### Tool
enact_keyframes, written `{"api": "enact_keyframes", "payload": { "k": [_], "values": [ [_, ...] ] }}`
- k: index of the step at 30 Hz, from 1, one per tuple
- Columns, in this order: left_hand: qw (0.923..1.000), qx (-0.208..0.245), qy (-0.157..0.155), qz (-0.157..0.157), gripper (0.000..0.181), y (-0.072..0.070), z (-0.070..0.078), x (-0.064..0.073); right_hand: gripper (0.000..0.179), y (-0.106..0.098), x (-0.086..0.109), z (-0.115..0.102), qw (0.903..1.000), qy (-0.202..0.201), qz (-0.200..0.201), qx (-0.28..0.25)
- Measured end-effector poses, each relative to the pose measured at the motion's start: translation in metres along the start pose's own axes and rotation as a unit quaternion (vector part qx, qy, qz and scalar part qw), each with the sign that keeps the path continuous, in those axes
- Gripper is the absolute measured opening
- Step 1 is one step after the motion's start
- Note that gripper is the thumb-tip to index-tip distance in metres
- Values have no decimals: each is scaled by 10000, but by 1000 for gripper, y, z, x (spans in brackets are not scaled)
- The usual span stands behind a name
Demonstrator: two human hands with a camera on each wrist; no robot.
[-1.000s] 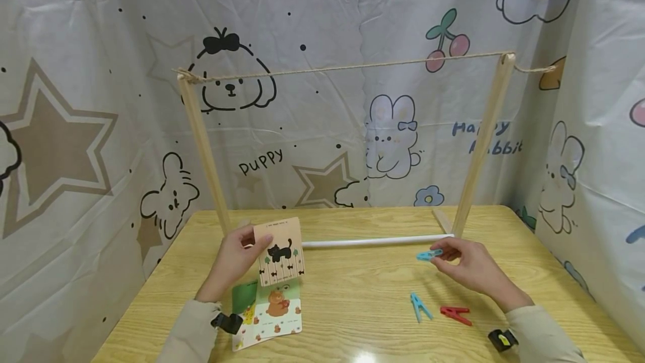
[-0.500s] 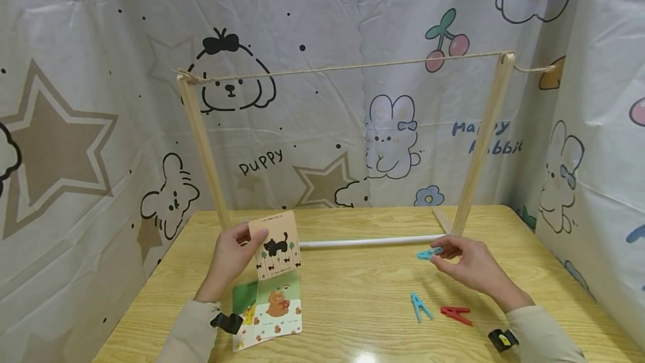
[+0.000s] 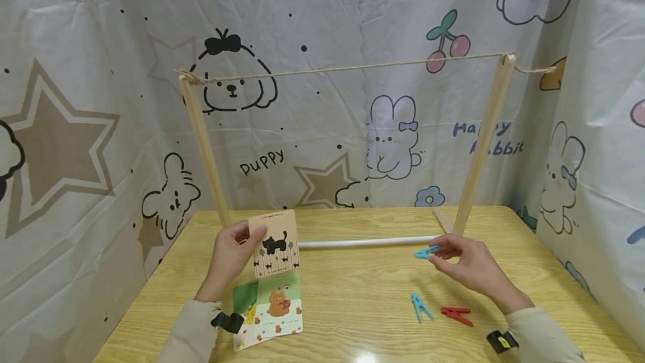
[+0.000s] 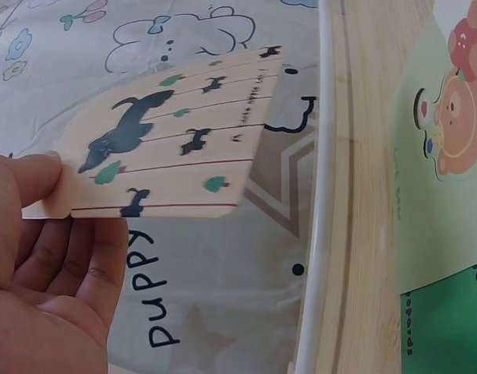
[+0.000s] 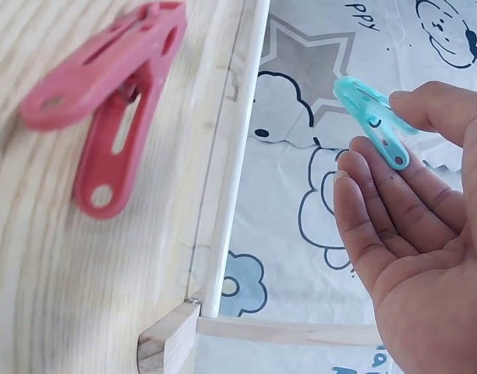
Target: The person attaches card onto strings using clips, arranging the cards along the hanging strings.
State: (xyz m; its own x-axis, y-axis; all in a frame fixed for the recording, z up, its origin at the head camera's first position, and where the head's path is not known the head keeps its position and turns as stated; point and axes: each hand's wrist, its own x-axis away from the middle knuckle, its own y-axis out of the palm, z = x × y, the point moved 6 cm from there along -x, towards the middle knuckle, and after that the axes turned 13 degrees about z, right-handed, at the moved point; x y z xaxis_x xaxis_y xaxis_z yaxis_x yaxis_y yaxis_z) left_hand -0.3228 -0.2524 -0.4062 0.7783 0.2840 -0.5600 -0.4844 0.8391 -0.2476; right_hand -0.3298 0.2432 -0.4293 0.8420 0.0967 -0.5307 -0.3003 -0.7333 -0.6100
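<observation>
My left hand [image 3: 233,256] pinches a peach card [image 3: 274,244] with a black cat on it by its upper left edge, thumb across the front. The left wrist view shows the same card [image 4: 168,140] tilted in the fingers. Below it on the table lie cards with a bear [image 3: 277,312] and a green one [image 3: 244,297], overlapping. My right hand [image 3: 466,265] pinches a light blue clothespin [image 3: 426,252] between thumb and fingers; in the right wrist view the clothespin [image 5: 375,121] points away from the palm. Another blue clothespin [image 3: 421,307] and a red clothespin [image 3: 457,315] lie on the table nearby.
Two wooden posts [image 3: 204,150] stand at the back of the table, with a twine line [image 3: 347,66] strung between their tops. A white rod [image 3: 368,242] runs low between the posts. A patterned curtain [image 3: 312,122] surrounds the table on the back and sides.
The cat card in my left hand has moved slightly up and left, showing more of the bear card beneath. My right hand with the blue clothespin has barely moved.
</observation>
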Motion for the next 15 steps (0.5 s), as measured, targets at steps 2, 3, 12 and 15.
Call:
{"api": "enact_keyframes", "payload": {
  "k": [2,3,12,15],
  "values": [
    [10000,-33,-5,74,22,-1,0,0,25,0,1,-2,10000,18,-5,-34],
    [9999,-40,-14,105,22,-2,0,0,25,0,1,-3,10000,24,-9,-62],
    [9998,118,-11,152,32,-3,3,1,24,1,2,-12,9995,68,-25,-321],
    [9997,102,-64,190,31,-4,3,0,24,2,1,-14,9994,19,-4,-350]
  ]
}}
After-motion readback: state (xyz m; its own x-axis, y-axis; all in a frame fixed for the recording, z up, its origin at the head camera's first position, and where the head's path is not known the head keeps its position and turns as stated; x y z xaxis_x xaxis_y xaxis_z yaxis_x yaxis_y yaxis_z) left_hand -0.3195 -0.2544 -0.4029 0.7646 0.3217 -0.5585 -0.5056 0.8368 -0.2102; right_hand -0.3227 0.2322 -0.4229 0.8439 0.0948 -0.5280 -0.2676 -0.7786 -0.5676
